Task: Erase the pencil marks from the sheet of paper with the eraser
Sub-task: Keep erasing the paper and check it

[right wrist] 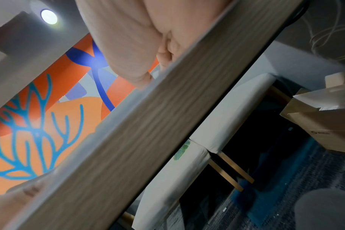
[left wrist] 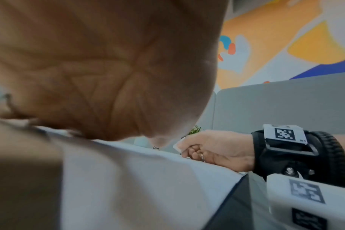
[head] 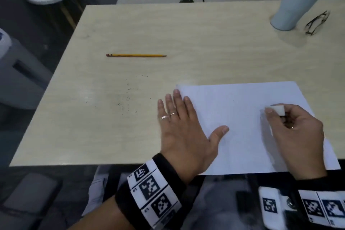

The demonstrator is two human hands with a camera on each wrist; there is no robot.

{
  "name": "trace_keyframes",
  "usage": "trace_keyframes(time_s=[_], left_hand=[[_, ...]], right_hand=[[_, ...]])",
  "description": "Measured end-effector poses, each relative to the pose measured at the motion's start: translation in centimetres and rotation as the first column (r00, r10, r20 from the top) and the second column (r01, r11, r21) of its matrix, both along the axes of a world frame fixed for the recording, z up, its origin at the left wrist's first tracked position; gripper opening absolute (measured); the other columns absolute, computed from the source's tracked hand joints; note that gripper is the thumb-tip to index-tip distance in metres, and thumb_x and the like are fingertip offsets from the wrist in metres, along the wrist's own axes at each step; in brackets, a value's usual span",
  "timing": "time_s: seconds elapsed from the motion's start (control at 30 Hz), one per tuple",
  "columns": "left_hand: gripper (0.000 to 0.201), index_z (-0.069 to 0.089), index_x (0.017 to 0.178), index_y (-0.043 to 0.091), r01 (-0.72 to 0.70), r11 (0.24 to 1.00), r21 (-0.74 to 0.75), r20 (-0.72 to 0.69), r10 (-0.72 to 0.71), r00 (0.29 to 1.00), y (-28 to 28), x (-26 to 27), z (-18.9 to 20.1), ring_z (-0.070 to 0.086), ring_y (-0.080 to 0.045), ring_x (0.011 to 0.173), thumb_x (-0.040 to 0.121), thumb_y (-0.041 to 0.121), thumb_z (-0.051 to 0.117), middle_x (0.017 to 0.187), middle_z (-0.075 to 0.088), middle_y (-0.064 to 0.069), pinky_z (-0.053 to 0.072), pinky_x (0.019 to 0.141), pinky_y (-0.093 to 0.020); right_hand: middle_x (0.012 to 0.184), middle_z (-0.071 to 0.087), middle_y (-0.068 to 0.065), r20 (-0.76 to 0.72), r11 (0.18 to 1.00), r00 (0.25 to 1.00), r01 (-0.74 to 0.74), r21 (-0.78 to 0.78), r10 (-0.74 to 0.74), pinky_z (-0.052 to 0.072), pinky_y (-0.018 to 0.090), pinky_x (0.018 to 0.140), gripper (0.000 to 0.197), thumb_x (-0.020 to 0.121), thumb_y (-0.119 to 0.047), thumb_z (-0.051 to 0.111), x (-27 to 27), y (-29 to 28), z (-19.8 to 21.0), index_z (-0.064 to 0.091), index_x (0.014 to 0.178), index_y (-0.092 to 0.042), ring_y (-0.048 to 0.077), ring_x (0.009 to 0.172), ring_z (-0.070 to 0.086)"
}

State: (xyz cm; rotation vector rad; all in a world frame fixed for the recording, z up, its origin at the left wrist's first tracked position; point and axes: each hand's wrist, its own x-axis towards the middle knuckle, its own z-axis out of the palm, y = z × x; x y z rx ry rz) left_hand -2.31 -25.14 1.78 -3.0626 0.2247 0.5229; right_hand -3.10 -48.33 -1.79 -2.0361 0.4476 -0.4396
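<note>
Pale wood table (head: 130, 30): white sheet of paper (head: 233, 136) at near right edge. Left hand (head: 183, 127) flat, fingers spread, pressing sheet's left side. Right hand (head: 296, 132) pinching white eraser (head: 278, 109) against paper. Pencil marks possibly faint, hard to see. Pencil (head: 136, 55) well apart; tumbler (head: 296, 2), glasses (head: 316, 23) far right.

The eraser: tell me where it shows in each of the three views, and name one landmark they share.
Head: the eraser is pinched in the right hand, right of centre, over the paper.
Left wrist: a white sliver at the right hand's fingertips, mid-frame.
Right wrist: not visible.
Shared landmark: the table, whose edge crosses the right wrist view.
</note>
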Motion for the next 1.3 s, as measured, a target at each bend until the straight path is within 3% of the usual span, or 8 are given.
trace_keyframes(time_s=[0.17, 0.47, 0.57, 0.7, 0.83, 1.0, 1.2, 1.3], left_hand=[[0.093, -0.019, 0.165, 0.027, 0.506, 0.832, -0.228, -0.022, -0.524, 0.851, -2.6, -1.8, 0.1, -0.04, -0.023, 0.152, 0.097, 0.083, 0.011, 0.168, -0.036, 0.005, -0.017, 0.124, -0.058], [0.124, -0.016, 0.16, -0.005, -0.012, 0.962, 0.274, -0.05, 0.027, 0.998, 4.0, 4.3, 3.0, -0.018, -0.053, 0.156, 0.084, 0.093, -0.003, 0.167, -0.023, -0.03, -0.025, 0.118, -0.066], [0.111, -0.016, 0.164, 0.005, 0.302, 0.952, 0.06, -0.013, -0.301, 0.953, 0.0, 4.0, 2.6, -0.022, -0.044, 0.157, 0.093, 0.086, 0.008, 0.17, -0.028, -0.017, -0.019, 0.123, -0.063], [0.096, -0.02, 0.165, 0.024, 0.676, 0.718, -0.165, -0.076, -0.693, 0.717, -4.7, 3.2, 0.6, -0.029, -0.021, 0.157, 0.091, 0.081, -0.001, 0.171, -0.028, 0.007, -0.017, 0.126, -0.054], [0.101, -0.021, 0.165, 0.024, 0.555, 0.825, -0.106, -0.121, -0.564, 0.817, -2.8, 5.0, -0.5, -0.032, -0.023, 0.156, 0.094, 0.086, 0.014, 0.169, -0.033, 0.005, -0.019, 0.126, -0.054], [0.127, -0.018, 0.162, 0.001, 0.154, 0.935, 0.318, -0.114, -0.124, 0.986, 2.0, 7.5, 2.5, -0.017, -0.045, 0.158, 0.082, 0.097, 0.007, 0.17, -0.023, -0.02, -0.025, 0.12, -0.064], [0.093, -0.02, 0.165, 0.023, 0.545, 0.825, -0.153, -0.1, -0.561, 0.822, -0.5, 4.6, 2.0, -0.025, -0.026, 0.159, 0.098, 0.081, 0.008, 0.169, -0.032, 0.006, -0.017, 0.126, -0.058], [0.092, -0.024, 0.163, 0.032, 0.516, 0.839, -0.172, -0.192, -0.542, 0.818, 2.4, 3.9, 1.0, -0.036, -0.018, 0.153, 0.095, 0.084, 0.009, 0.165, -0.038, 0.012, -0.018, 0.126, -0.055]], right_hand=[[0.086, 0.075, 0.004, -0.002, 1.0, 1.0, 0.01, -0.011, -0.01, 0.052, 0.023, 0.073, 0.017, 0.1, -0.03, 0.074, 0.0, 0.0, 0.0, 0.074, 0.095, -0.014, 0.018, 0.074, 0.065], [0.078, 0.069, 0.002, -0.017, 1.0, 1.0, 0.016, -0.02, -0.016, 0.043, 0.008, 0.064, 0.016, 0.099, -0.03, 0.073, 0.1, 0.0, 0.1, 0.073, 0.092, -0.016, 0.011, 0.067, 0.059], [0.077, 0.069, -0.002, -0.012, 0.999, 1.0, 0.026, -0.022, -0.026, 0.045, 0.008, 0.066, 0.013, 0.099, -0.029, 0.073, 0.3, 0.1, 0.0, 0.074, 0.093, -0.017, 0.004, 0.067, 0.061], [0.079, 0.074, -0.002, -0.005, 0.999, 0.999, 0.034, -0.025, -0.035, 0.052, 0.025, 0.072, 0.014, 0.099, -0.031, 0.075, 0.5, 0.2, 0.0, 0.075, 0.093, -0.018, 0.014, 0.074, 0.069], [0.082, 0.074, 0.002, -0.009, 0.999, 1.0, 0.028, -0.036, -0.028, 0.049, 0.019, 0.071, 0.016, 0.099, -0.032, 0.074, 0.4, -0.1, -0.1, 0.074, 0.095, -0.016, 0.022, 0.077, 0.069], [0.078, 0.071, 0.002, -0.016, 1.0, 1.0, 0.021, -0.018, -0.021, 0.045, 0.012, 0.066, 0.018, 0.099, -0.031, 0.074, 0.5, -0.3, -0.4, 0.072, 0.092, -0.015, 0.02, 0.071, 0.063], [0.076, 0.07, 0.002, -0.029, 0.998, 0.999, 0.03, -0.048, -0.032, 0.049, 0.029, 0.071, 0.021, 0.098, -0.034, 0.074, 0.6, -0.1, -0.5, 0.071, 0.09, -0.016, 0.023, 0.072, 0.064], [0.077, 0.07, 0.001, -0.021, 0.998, 0.999, 0.033, -0.046, -0.034, 0.046, 0.022, 0.066, 0.02, 0.098, -0.035, 0.074, 0.4, -0.2, -0.5, 0.071, 0.09, -0.018, 0.018, 0.067, 0.059]])
